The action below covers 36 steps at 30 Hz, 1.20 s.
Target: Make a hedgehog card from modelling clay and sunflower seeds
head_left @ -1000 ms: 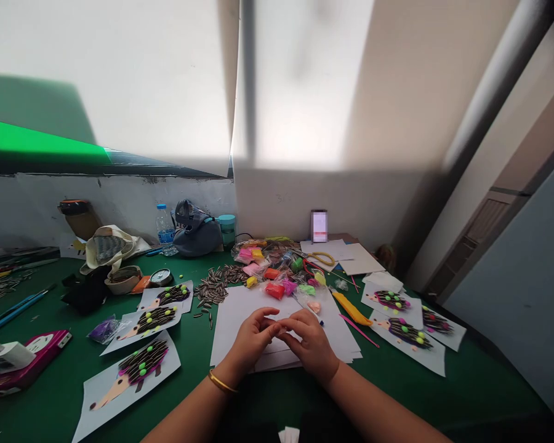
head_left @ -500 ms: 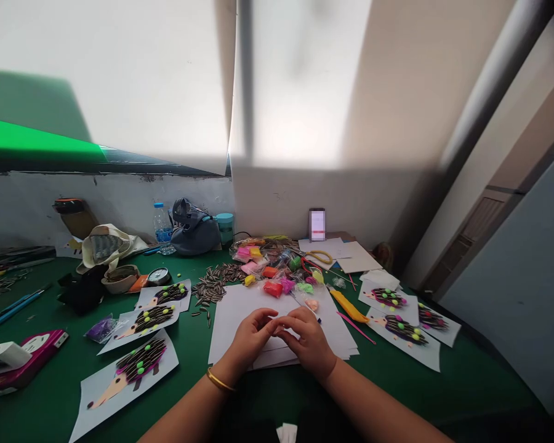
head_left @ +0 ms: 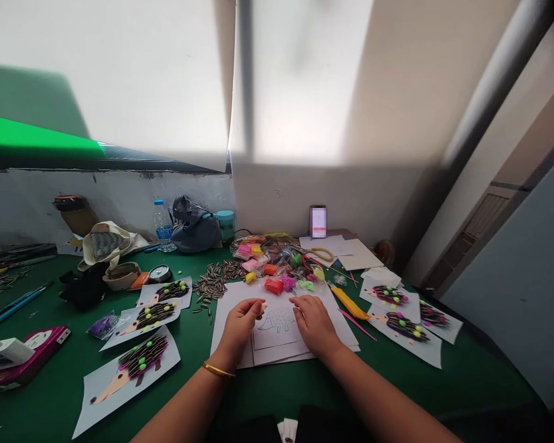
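Note:
A sheet of white paper [head_left: 277, 337] with a blue outline drawing of a spiky animal lies on other sheets in front of me. My left hand [head_left: 244, 320], with a gold bangle at the wrist, is over the left part of the paper, its thumb and forefinger pinched on a small pale bit at the fingertips. To the right of the drawing, my right hand [head_left: 311, 320] hovers palm down with its fingers slightly spread and nothing visible in it. Bags of coloured clay [head_left: 273, 285] lie just behind the paper, beside a heap of striped seeds [head_left: 215, 281].
Finished animal pictures [head_left: 128, 380] lie at the left and more [head_left: 404, 332] at the right. A yellow cutter [head_left: 349, 304], pink tool [head_left: 357, 326] and scissors [head_left: 319, 252] are right of centre. A phone [head_left: 318, 222] stands by the wall, a bottle [head_left: 162, 227] further left.
My hands have parted, the left moving left and the right slightly right. The drawing between them is now uncovered.

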Available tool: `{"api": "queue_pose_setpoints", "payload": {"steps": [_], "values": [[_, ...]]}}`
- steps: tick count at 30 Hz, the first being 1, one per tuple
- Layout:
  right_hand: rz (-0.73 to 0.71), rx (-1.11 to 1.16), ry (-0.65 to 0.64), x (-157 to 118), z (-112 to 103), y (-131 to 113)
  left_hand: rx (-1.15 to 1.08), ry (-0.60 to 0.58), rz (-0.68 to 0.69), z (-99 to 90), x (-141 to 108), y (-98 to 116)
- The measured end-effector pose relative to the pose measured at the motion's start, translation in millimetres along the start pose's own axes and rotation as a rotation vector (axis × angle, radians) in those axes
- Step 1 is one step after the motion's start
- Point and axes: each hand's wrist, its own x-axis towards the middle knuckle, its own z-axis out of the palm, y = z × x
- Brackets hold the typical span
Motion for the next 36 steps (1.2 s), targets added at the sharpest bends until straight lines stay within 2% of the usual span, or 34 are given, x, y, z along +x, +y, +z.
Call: {"api": "queue_pose_setpoints", "payload": {"steps": [4,7,14,17,21,23,25,28,33,36], "values": [[0.035,-0.276,-0.228,14.0,1.4,-11.1,-0.049,0.044,-0.039,-2.1,2.8,-0.7],[0.037,-0.392,-0.408,28.3,1.9,-23.1,-0.078,0.053,-0.061,-2.6,3.7,-0.5],[0.064,-0.381,-0.525,58.1,4.0,-22.8,-0.111,0.054,-0.093,-2.8,5.0,-0.6],[0.068,-0.35,-0.509,58.8,3.0,-19.3,-0.102,0.045,-0.101,-3.2,4.3,1.1],[0.052,-0.3,-0.42,48.5,0.2,-21.8,-0.064,0.03,-0.074,-3.1,2.1,3.9],[0.033,-0.152,-0.354,42.9,-0.7,-25.8,-0.04,0.012,-0.044,-1.7,1.0,4.7],[0.032,0.105,-0.294,39.3,-0.4,-30.2,-0.019,-0.015,-0.015,0.6,-0.2,5.0],[0.068,0.389,-0.263,38.1,2.6,-35.5,0.002,-0.058,0.01,4.1,-2.3,5.5],[0.156,0.45,-0.255,38.6,8.3,-37.7,0.039,-0.132,0.012,5.0,-5.2,8.5],[0.153,0.438,-0.244,36.6,8.3,-37.7,0.078,-0.145,0.038,4.0,-5.6,10.0]]}}
